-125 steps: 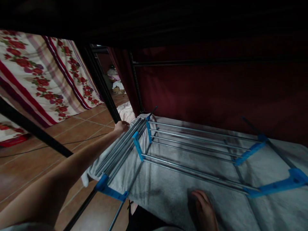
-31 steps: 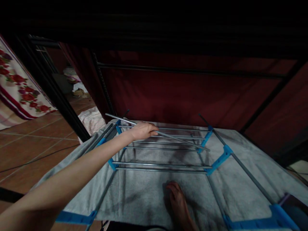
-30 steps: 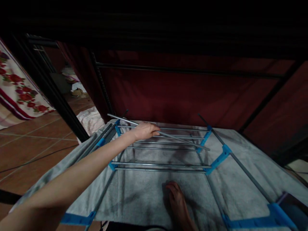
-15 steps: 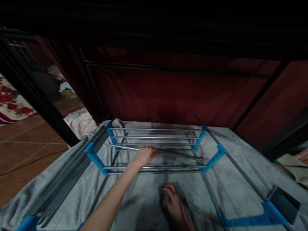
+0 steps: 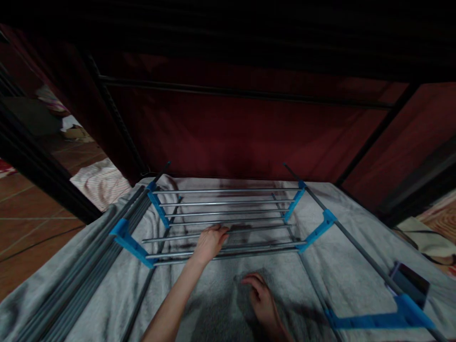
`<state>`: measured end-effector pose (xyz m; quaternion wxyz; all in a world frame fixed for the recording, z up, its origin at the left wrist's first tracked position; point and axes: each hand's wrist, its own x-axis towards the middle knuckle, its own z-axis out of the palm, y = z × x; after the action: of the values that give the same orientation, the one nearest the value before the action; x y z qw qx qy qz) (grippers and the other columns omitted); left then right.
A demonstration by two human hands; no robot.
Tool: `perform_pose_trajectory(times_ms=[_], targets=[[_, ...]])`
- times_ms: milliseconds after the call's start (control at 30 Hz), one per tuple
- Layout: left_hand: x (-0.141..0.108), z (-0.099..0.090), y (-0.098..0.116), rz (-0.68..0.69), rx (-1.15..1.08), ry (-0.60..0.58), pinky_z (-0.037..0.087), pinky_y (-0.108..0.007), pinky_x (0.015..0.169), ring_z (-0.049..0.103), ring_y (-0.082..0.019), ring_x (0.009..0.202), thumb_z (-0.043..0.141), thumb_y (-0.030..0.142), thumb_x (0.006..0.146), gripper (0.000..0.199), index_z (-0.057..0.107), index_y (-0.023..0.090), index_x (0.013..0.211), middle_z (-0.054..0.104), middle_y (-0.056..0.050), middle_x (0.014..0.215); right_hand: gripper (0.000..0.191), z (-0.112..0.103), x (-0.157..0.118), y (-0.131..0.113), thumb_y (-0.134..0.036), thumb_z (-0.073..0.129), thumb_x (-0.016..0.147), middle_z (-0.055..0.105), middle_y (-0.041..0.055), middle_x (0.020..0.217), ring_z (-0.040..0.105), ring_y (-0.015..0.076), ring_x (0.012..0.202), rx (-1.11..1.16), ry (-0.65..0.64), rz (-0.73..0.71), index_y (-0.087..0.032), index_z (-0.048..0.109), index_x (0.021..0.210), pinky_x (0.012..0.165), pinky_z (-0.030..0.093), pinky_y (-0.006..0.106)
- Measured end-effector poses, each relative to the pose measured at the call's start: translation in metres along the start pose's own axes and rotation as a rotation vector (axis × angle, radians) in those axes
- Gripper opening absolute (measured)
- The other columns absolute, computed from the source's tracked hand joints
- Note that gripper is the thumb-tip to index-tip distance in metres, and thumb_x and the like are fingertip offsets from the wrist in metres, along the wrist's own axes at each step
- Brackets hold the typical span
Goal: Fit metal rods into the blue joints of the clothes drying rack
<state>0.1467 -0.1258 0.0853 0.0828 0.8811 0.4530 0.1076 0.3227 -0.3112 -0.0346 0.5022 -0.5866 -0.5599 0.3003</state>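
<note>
Bare skin is what I see on both sides. The left hand [image 5: 211, 240] has slender fingers [image 5: 223, 231] and a narrow wrist; its uncovered forearm [image 5: 174, 299] is slim and smooth in outline, widening away from the wrist. The right hand [image 5: 261, 301] is likewise bare, its nails too dim for me to make out.

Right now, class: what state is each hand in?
Left hand: closed, holding a metal tube.
Right hand: partly open, loosely curled, nothing visibly held.

Smooth, faintly glossy metal rods [image 5: 228, 190], matt-looking blue plastic brackets [image 5: 315, 233], and slightly rough, matt grey cloth [image 5: 342, 266].
</note>
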Motion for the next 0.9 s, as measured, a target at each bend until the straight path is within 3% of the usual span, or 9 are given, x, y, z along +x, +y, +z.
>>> perform_pose_trajectory(times_ms=[133, 300, 400, 533, 633, 767, 900], targets=[[-0.005, -0.004, -0.006, -0.009, -0.005, 0.046, 0.05, -0.036, 0.095, 0.07, -0.022, 0.097, 0.049, 0.035, 0.102, 0.03, 0.072, 0.027, 0.12, 0.073, -0.006, 0.108, 0.027, -0.009, 0.004, 0.0, -0.023, 0.052, 0.085, 0.076, 0.0053, 0.093, 0.07, 0.0224, 0.089, 0.082, 0.125, 0.084, -0.027, 0.078, 0.094, 0.081, 0.057, 0.034], [-0.013, -0.004, -0.011, 0.012, -0.057, 0.131, 0.05, -0.036, 0.09, 0.069, -0.022, 0.094, 0.048, 0.031, 0.103, 0.028, 0.072, 0.024, 0.117, 0.072, -0.007, 0.108, 0.021, -0.035, 0.024, -0.016, -0.035, 0.061, 0.083, 0.074, 0.0054, 0.087, 0.067, 0.0208, 0.077, 0.184, 0.317, 0.144, -0.025, 0.077, 0.09, 0.072, 0.057, 0.033], [-0.017, 0.001, -0.015, 0.046, -0.085, 0.176, 0.051, -0.036, 0.088, 0.069, -0.022, 0.094, 0.049, 0.028, 0.102, 0.026, 0.071, 0.023, 0.114, 0.072, -0.007, 0.106, 0.024, -0.058, 0.044, -0.026, -0.04, 0.064, 0.08, 0.074, 0.0064, 0.092, 0.067, 0.0208, 0.078, 0.274, 0.468, 0.167, -0.023, 0.076, 0.094, 0.069, 0.057, 0.035], [-0.021, 0.006, -0.018, 0.065, -0.093, 0.228, 0.051, -0.038, 0.088, 0.068, -0.023, 0.095, 0.05, 0.028, 0.102, 0.024, 0.071, 0.022, 0.111, 0.073, -0.007, 0.103, 0.041, -0.088, 0.074, -0.033, -0.046, 0.07, 0.077, 0.074, 0.0068, 0.106, 0.069, 0.0224, 0.091, 0.402, 0.627, 0.2, -0.022, 0.071, 0.111, 0.083, 0.059, 0.04], [-0.023, 0.006, -0.018, 0.075, -0.109, 0.23, 0.052, -0.037, 0.089, 0.068, -0.022, 0.095, 0.05, 0.027, 0.102, 0.023, 0.07, 0.022, 0.111, 0.073, -0.007, 0.104, 0.05, -0.103, 0.095, -0.038, -0.048, 0.076, 0.073, 0.074, 0.0046, 0.108, 0.07, 0.0227, 0.098, 0.469, 0.661, 0.237, -0.023, 0.067, 0.116, 0.089, 0.059, 0.039], [-0.025, 0.002, -0.016, 0.09, -0.154, 0.203, 0.053, -0.035, 0.089, 0.068, -0.021, 0.096, 0.05, 0.026, 0.101, 0.023, 0.07, 0.022, 0.112, 0.072, -0.006, 0.105, 0.054, -0.11, 0.113, -0.048, -0.044, 0.082, 0.071, 0.075, 0.0012, 0.102, 0.07, 0.0202, 0.1, 0.599, 0.656, 0.265, -0.023, 0.064, 0.117, 0.086, 0.06, 0.033], [-0.026, 0.002, -0.015, 0.079, -0.184, 0.193, 0.054, -0.036, 0.089, 0.067, -0.022, 0.096, 0.052, 0.025, 0.1, 0.023, 0.069, 0.023, 0.115, 0.072, -0.007, 0.106, 0.038, -0.113, 0.122, -0.05, -0.035, 0.087, 0.067, 0.073, -0.0033, 0.087, 0.072, 0.015, 0.084, 0.745, 0.69, 0.247, -0.023, 0.066, 0.097, 0.082, 0.062, 0.029]])
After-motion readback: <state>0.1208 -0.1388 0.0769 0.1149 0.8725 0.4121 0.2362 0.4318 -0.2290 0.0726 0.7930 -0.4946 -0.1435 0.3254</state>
